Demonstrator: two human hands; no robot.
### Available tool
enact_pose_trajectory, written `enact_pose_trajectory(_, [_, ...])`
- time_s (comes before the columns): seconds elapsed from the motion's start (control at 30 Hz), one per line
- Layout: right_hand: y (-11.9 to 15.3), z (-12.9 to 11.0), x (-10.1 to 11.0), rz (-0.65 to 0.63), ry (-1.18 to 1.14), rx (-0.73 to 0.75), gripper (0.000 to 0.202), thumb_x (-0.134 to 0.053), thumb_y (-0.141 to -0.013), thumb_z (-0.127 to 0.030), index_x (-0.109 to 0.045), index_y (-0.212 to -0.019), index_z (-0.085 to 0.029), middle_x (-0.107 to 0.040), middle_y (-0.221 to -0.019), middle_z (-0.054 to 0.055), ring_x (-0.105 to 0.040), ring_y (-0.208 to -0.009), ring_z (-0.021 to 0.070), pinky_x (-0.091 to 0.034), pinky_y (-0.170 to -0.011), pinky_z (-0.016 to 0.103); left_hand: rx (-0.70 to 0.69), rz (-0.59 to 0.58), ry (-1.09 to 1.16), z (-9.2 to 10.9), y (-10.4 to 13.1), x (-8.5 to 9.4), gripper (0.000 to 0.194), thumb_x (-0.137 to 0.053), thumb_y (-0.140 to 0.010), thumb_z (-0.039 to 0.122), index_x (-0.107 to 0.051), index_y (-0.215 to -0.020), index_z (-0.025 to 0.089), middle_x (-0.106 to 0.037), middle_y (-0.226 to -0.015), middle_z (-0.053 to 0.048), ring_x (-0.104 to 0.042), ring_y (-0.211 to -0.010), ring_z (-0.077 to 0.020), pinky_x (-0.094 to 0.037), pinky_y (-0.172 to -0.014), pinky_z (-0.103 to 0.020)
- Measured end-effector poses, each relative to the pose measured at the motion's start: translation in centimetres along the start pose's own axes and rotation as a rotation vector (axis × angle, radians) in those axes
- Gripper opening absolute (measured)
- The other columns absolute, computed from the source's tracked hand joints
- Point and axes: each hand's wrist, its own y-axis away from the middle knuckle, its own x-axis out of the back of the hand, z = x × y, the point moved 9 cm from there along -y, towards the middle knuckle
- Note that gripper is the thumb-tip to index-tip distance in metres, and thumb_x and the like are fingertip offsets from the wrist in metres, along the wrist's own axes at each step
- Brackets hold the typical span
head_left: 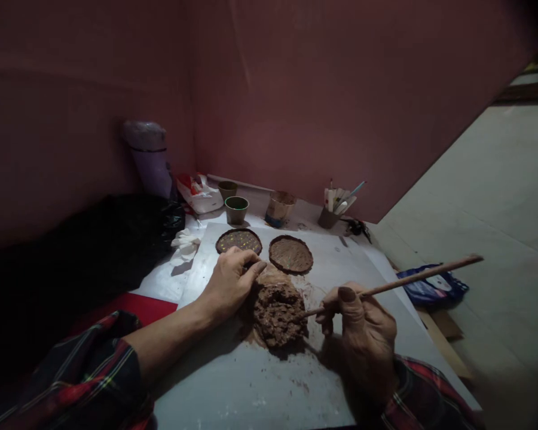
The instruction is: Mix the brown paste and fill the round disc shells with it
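A rough, clumpy brown mass point(280, 316), like wet clay or pulp, lies on the white board point(233, 370) before me. My right hand point(363, 328) grips a long, thin brown stick point(424, 276) like a pencil, and its lower end touches the right side of the mass. At the upper left edge of the mass is my left hand point(233, 280), fingers curled and thumb close to the index finger; whatever they may pinch is hidden. Just beyond lie two flat round brown discs with raised rims: a yellow-speckled one point(238, 240) and a plain one point(291, 255).
Behind the discs stand a green-rimmed cup point(237, 210), another cup point(228, 190), a smeared tub point(280, 209) and a holder with brushes and sticks point(332, 216). Black plastic point(116, 239) and a crumpled white glove or cloth point(186, 242) are at left. Brown smears mark the board.
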Motion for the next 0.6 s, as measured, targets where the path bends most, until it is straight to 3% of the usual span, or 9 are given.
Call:
enact_pose_trajectory(0.33, [0.7, 0.3, -0.1, 0.097, -0.033, 0.061, 0.031, -0.050, -0.091, -0.036, -0.059, -0.068, -0.016, -0.053, -0.052, -0.003, -0.050, -0.041, 0.0089, -0.041, -0.036, 0.020, -0.008, 0.006, -0.004, -0.5, -0.2, -0.4, 0.021, -0.053, -0.085, 0.026, -0.061, -0.068, 0.017, -0.060, -0.071, -0.002, -0.050, -0.076, -0.0173, -0.036, -0.073, -0.031])
enact_pose_trajectory(0.5, [0.2, 0.1, 1.6, 0.245, -0.165, 0.086, 0.032, -0.050, -0.091, -0.037, -0.057, -0.066, -0.017, -0.053, -0.049, -0.003, -0.050, -0.038, 0.0094, -0.038, -0.032, 0.020, -0.002, 0.023, -0.012, -0.5, -0.1, -0.1, 0.022, -0.053, -0.085, 0.027, -0.060, -0.067, 0.017, -0.059, -0.068, -0.001, -0.049, -0.074, -0.0170, -0.036, -0.071, -0.031])
enact_pose_trajectory(0.6, [0.3, -0.9, 2.4, 0.295, -0.077, 0.149, 0.034, -0.049, -0.091, -0.035, -0.055, -0.062, -0.017, -0.049, -0.046, -0.004, -0.047, -0.036, 0.0086, -0.034, -0.030, 0.019, -0.004, 0.026, -0.007, -0.5, -0.1, 0.0, 0.021, -0.053, -0.084, 0.025, -0.060, -0.066, 0.017, -0.059, -0.068, -0.001, -0.049, -0.074, -0.0170, -0.036, -0.070, -0.031])
